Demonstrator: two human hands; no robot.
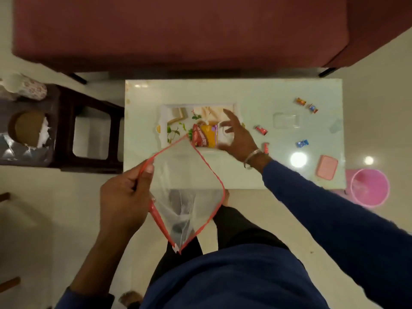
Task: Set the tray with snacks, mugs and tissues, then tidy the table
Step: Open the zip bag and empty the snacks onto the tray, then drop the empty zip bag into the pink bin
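A white-framed tray (165, 121) with a printed picture lies on the pale glass table (245, 92). On it rests a red and yellow snack packet (205, 136), with a white mug (225, 131) beside it, partly hidden. My right hand (238, 139) is spread over the mug and the packet's right end, fingers apart; whether it touches them is unclear. My left hand (124, 197) pinches the edge of a clear zip pouch (187, 175) with red trim, held over the table's near edge.
Several wrapped candies (301, 101) lie scattered on the table's right side, near a clear box (286, 120) and a pink box (326, 167). A pink bin (370, 187) stands by the right corner. A dark side table holds a tissue box (29, 130) and a floral mug (33, 88). A maroon sofa (178, 30) sits beyond.
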